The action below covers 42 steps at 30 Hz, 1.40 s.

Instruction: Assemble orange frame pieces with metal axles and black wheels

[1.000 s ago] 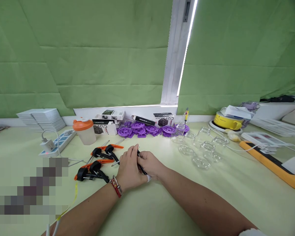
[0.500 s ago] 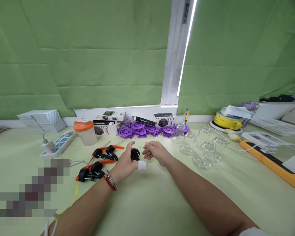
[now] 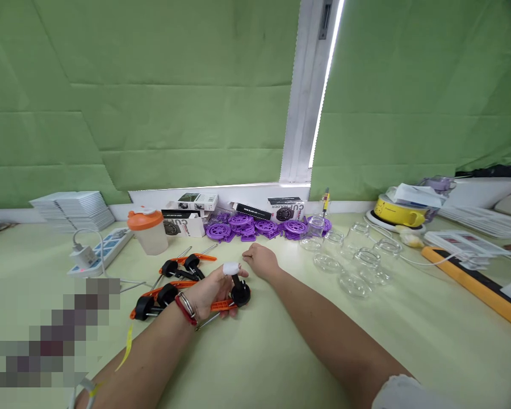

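My left hand (image 3: pixel 210 289), a white wrap on one fingertip, is closed around a black and orange part (image 3: pixel 241 295) with a round black end and a thin metal rod. The part is tilted, and my fingers hide some of it. To the right, my right hand (image 3: pixel 263 262) is held apart from it with the fingers curled together; whatever they may pinch is hidden. Beside my left wrist lie similar black and orange parts (image 3: pixel 143 307) with metal rods, in two groups on the table.
Purple wheel-shaped pieces (image 3: pixel 242 222) are heaped at the back beside cup holder boxes (image 3: pixel 182 224). Several clear cups (image 3: pixel 326 261) stand right. An orange-lidded shaker (image 3: pixel 147 222) and a power strip (image 3: pixel 111 245) are left. A yellow pot (image 3: pixel 398 211) and an orange-edged black object (image 3: pixel 472 284) are far right.
My left hand has turned over and come slightly nearer, bringing the part's orange strip and rod into view. The fingers of my right hand have curled in.
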Available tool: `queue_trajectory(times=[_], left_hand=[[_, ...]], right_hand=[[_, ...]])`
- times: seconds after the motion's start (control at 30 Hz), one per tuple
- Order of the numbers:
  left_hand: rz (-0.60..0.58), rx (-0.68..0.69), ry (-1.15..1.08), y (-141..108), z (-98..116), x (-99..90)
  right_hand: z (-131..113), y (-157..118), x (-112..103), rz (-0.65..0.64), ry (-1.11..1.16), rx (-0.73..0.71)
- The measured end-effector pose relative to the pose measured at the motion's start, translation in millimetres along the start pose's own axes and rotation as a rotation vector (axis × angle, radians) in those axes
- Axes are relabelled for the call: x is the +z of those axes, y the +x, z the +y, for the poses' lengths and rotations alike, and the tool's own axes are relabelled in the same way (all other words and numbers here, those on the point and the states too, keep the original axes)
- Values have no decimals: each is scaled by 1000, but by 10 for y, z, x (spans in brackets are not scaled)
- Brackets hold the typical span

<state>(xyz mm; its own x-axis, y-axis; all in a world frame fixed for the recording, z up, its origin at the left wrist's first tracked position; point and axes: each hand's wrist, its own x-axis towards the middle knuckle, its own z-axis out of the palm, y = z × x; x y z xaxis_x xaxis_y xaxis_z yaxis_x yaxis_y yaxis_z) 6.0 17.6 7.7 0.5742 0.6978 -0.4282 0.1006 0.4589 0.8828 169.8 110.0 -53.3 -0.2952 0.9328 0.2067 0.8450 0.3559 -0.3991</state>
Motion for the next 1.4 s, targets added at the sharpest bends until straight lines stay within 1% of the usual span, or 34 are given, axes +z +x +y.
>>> queue_trajectory(times=[0.13, 0.37, 0.47, 0.63, 0.77, 0.83, 0.93, 1.0, 1.07, 1.13, 1.2, 1.27, 1.4], left_hand=[[-31, -33, -1, 29, -14, -10], [-54, -30, -19, 52, -19, -29], [-67, -42, -35, 60, -21, -45], [-85, -46, -52, 65, -32, -65], [-79, -44, -52, 57, -24, -55], [-66, -48, -47, 51, -15, -44], [-47, -50, -29, 47, -5, -32], [-41, -45, -20, 49, -7, -35], [-45, -42, -13, 56, -16, -49], [-64, -35, -6, 66, -28, -66], [-91, -23, 2, 75, -36, -77], [-102, -16, 11, 79, -37, -71], [-75, -22, 14, 69, -19, -23]], right_hand=[[32, -17, -5, -2, 14, -12], [43, -48, 2, 3, 28, -35], [33, -33, -3, -3, 87, -54], [36, -19, -11, 4, 179, -13], [68, -83, -114, -17, 280, 9], [75, -141, -223, -49, 446, 29], [47, -233, -425, -144, 939, 64], [0, -284, -545, -222, 1113, 37], [-56, -323, -630, -329, 1158, -14], [-104, -352, -675, -439, 1143, -75], [-134, -370, -687, -510, 1127, -126], [-147, -378, -678, -537, 1119, -159], [-170, -376, -639, -530, 1115, -182]])
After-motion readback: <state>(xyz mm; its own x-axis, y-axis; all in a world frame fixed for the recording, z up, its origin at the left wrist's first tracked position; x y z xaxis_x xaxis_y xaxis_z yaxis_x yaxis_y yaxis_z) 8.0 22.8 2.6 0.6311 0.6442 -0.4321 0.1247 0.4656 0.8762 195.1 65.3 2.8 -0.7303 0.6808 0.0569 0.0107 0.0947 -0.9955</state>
